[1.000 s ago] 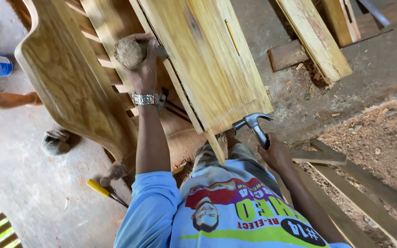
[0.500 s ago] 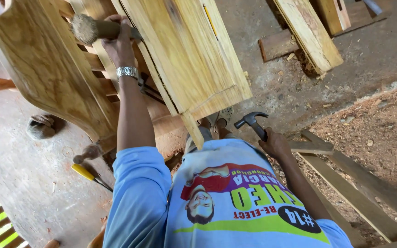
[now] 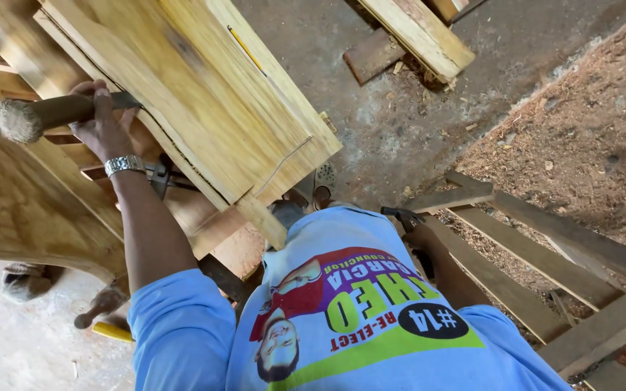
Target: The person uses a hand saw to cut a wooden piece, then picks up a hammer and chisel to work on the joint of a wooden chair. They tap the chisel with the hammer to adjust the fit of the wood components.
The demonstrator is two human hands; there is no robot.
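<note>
Soft even daylight, sharp focus.

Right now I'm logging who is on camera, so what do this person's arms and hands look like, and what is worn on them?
Both arms wear short light-blue sleeves of a printed T-shirt. The left hand has a silver metal-link wristwatch at the wrist. The right hand is bare, with no glove or watch visible.
</note>
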